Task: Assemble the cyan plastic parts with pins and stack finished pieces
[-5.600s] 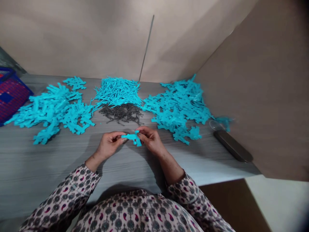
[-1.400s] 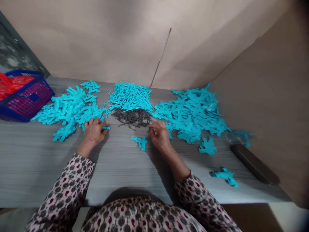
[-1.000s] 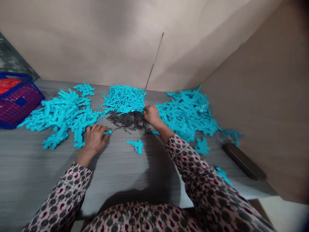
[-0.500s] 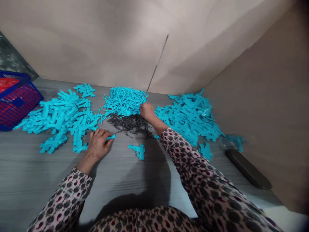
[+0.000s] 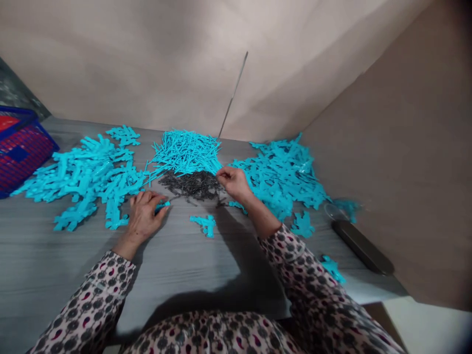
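My left hand rests on the table, fingers curled over a turquoise plastic toy gun piece. Most of that piece is hidden under the hand; only its end pokes out by the thumb. With thumb and fingertips pinched together, my right hand is at the right edge of a heap of small dark springs. Whatever lies between those fingertips is too small to make out. Just beyond the springs is a pile of thin turquoise sticks. Between my hands, a single turquoise toy gun lies flat.
Turquoise toy gun parts form a big pile on the left and another pile on the right. A blue basket stands far left. A dark elongated case lies by the right-hand board. A loose turquoise piece sits beside my right sleeve.
My right hand has drawn back slightly toward me from the stick pile, to the springs' edge, still pinched. My left hand keeps its piece. The view has shifted a little.
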Motion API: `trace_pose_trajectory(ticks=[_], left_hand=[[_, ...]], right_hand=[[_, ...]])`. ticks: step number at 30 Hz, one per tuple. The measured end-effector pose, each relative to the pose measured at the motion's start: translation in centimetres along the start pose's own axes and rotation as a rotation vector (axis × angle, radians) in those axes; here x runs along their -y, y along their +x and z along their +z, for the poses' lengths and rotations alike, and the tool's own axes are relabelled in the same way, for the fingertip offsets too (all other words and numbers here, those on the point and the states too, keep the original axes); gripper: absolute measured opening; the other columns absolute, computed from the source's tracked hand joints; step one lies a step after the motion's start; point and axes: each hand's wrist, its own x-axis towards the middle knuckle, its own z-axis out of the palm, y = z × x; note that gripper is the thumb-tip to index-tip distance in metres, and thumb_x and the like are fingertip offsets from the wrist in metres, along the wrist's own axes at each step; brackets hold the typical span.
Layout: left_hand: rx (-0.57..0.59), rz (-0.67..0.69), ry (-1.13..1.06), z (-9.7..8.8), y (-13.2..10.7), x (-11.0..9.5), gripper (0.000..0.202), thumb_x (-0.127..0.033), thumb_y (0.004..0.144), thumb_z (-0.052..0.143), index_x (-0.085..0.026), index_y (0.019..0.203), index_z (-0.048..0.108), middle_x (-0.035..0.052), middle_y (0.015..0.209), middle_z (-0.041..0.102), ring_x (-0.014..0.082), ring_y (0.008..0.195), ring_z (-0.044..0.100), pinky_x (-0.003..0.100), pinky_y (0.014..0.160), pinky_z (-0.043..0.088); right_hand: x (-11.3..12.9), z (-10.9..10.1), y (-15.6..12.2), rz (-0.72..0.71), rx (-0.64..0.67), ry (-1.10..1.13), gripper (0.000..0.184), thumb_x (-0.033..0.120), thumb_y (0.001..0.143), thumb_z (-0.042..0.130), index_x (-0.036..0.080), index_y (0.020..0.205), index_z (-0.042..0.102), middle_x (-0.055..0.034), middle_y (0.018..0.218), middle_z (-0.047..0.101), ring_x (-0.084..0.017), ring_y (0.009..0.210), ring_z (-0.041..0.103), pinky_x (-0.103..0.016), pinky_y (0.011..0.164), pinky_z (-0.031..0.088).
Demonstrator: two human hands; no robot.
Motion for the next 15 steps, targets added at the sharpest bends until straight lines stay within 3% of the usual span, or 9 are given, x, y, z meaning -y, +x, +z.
trace_pose_trajectory(ticks=[3,5,8,10,12,14,15], left_hand=[[-0.160,-0.049,-0.257,-0.2,0.4,-3.4,0.026,-0.042,0.085,0.062,-0.020,0.089,0.075,0.0089,0.093,0.071,0.0268,0.096,0.060,0.043,0.089,0.044],[-0.163,-0.100,-0.590,0.2,0.4,-6.2,0.026,-0.042,0.085,0.062,-0.019,0.090,0.074,0.0060,0.085,0.072,0.0199,0.080,0.064,0.034,0.077,0.050],[-0.209,-0.266,-0.864,1.3,-0.3,-9.0,0.027,-0.043,0.082,0.066,-0.018,0.083,0.074,0.0033,0.074,0.072,0.0158,0.066,0.063,0.027,0.063,0.050],[-0.210,-0.307,-0.915,1.7,-0.9,-9.4,0.025,-0.042,0.079,0.068,-0.017,0.077,0.073,0.0021,0.068,0.070,0.0146,0.061,0.061,0.025,0.058,0.048],[-0.149,-0.290,-0.898,1.6,-1.4,-9.0,0.023,-0.039,0.079,0.067,-0.017,0.074,0.071,0.0009,0.063,0.067,0.0135,0.057,0.058,0.023,0.054,0.045],[-0.007,-0.201,-0.815,0.9,-1.7,-8.5,0.022,-0.035,0.083,0.061,-0.017,0.074,0.068,-0.0006,0.059,0.062,0.0120,0.053,0.054,0.022,0.050,0.042],[0.085,-0.127,-0.754,0.4,-1.8,-8.3,0.022,-0.032,0.086,0.057,-0.017,0.075,0.067,-0.0013,0.058,0.060,0.0115,0.052,0.052,0.022,0.050,0.040]], right_hand=[[2.1,1.4,-4.2,0.016,0.054,0.321,0.010,0.028,0.072,0.062,0.019,0.071,0.063,0.0017,0.063,0.059,-0.012,0.057,0.050,-0.023,0.054,0.039],[3.4,2.9,-6.8,-0.007,0.083,0.442,0.013,0.033,0.074,0.064,0.020,0.072,0.063,0.0014,0.065,0.060,-0.012,0.059,0.052,-0.023,0.055,0.042],[4.6,5.2,-9.7,-0.002,0.053,0.492,0.014,0.033,0.077,0.064,0.020,0.072,0.060,0.0021,0.063,0.058,-0.012,0.059,0.051,-0.024,0.057,0.044],[4.7,6.0,-10.9,-0.005,0.049,0.455,0.013,0.031,0.078,0.062,0.020,0.071,0.059,0.0026,0.061,0.056,-0.012,0.058,0.050,-0.024,0.057,0.043],[4.4,5.6,-11.6,-0.027,0.083,0.394,0.011,0.027,0.079,0.061,0.020,0.071,0.059,0.0023,0.062,0.057,-0.012,0.059,0.051,-0.023,0.056,0.043],[4.1,4.2,-12.1,-0.057,0.080,0.328,0.004,0.024,0.079,0.062,0.021,0.080,0.062,0.0005,0.071,0.063,-0.013,0.064,0.055,-0.023,0.057,0.044],[4.0,3.3,-12.3,-0.070,0.032,0.294,0.010,0.023,0.079,0.062,0.021,0.089,0.063,-0.0008,0.077,0.065,-0.013,0.067,0.057,-0.023,0.058,0.045]])
